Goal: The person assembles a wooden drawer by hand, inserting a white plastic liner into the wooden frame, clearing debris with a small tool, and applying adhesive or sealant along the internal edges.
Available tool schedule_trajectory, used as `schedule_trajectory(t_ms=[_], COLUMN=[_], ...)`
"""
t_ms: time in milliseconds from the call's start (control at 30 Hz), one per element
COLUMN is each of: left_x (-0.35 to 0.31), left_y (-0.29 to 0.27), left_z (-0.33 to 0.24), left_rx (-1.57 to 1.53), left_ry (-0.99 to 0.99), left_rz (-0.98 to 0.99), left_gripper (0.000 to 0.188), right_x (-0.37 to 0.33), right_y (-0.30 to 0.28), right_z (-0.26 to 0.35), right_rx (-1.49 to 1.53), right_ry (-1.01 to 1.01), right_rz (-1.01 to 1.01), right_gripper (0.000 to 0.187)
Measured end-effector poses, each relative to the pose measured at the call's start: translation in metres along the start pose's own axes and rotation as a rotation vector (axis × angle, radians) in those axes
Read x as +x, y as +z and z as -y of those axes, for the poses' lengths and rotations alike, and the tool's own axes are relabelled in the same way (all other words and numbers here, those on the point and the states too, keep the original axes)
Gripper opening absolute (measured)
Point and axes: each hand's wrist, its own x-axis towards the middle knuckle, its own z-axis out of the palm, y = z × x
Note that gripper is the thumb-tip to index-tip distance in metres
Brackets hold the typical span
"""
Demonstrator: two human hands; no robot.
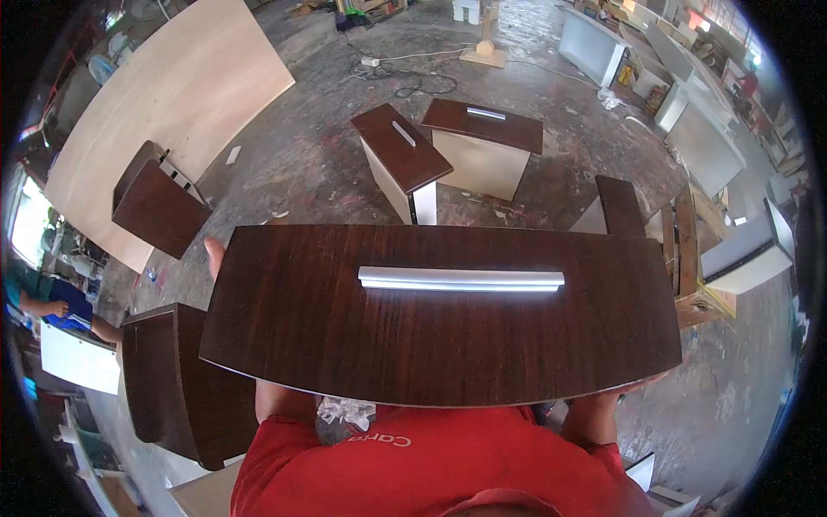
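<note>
The left fingers point(214, 258) and right fingers point(648, 383) hold a dark brown panel point(431, 345) by its ends (silver handle point(462, 279) uppermost); two drawers point(482, 162) stand on the floor point(301, 164) beyond.

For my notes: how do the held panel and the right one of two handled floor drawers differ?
Left hand and right hand hold the panel; the drawer stands on the floor. The drawer shows a pale side, the panel only its brown face. Both have silver bar handles.
</note>
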Motion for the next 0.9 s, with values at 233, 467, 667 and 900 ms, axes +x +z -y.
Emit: schedule_trajectory(t_ms=[233, 467, 667, 900], left_x=[-0.015, -0.005, -0.004, -0.014], left_y=[0.066, 0.041, 0.063, 0.103], left_z=[0.012, 0.030, 0.041, 0.005], left_rx=[0.167, 0.287, 0.365, 0.722], left_ry=[0.132, 0.414, 0.440, 0.627], left_rz=[0.411, 0.615, 1.195, 1.320], left_gripper=[0.093, 0.092, 0.095, 0.085], right_x=[-0.004, -0.003, 0.006, 0.018], right_y=[0.017, 0.032, 0.045, 0.070], right_z=[0.003, 0.007, 0.008, 0.025], right_rx=[0.033, 0.048, 0.100, 0.298], right_ry=[0.049, 0.108, 0.188, 0.420], right_rz=[0.074, 0.143, 0.198, 0.295], right_gripper=[0.088, 0.088, 0.089, 0.090])
